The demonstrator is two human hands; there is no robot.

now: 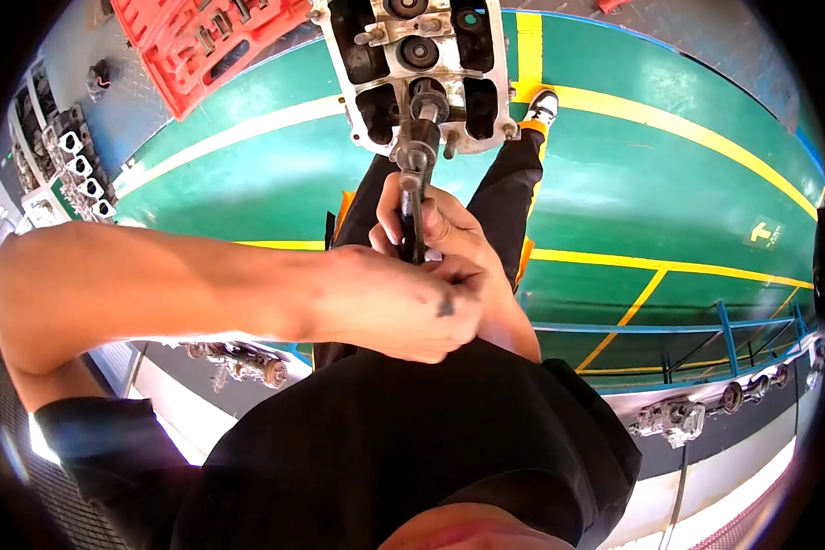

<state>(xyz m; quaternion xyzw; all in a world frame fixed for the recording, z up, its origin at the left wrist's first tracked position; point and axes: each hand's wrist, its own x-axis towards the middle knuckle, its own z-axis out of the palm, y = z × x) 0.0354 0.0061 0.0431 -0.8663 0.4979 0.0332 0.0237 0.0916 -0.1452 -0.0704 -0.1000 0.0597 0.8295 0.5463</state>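
Note:
Straight ahead at the top is a metal cylinder head point(499, 84) with dark cavities and round valve wells in a row down its middle. A long metal tool, which looks like a valve spring compressor point(419, 151), runs from the nearest well back toward my body. The fingers of my right hand point(458, 234) are wrapped round its dark shaft. My left hand point(403, 307) reaches across from the left, just below the right one. It is closed in a fist at the near end of the tool; what lies inside its fingers is hidden.
An open red tool case point(170, 69) holding metal pieces lies at the upper left. More engine parts point(81, 165) stand at the far left. Yellow lines cross the green floor point(614, 183). A blue rail point(669, 327) and a shelf with engine parts point(674, 420) are at the right.

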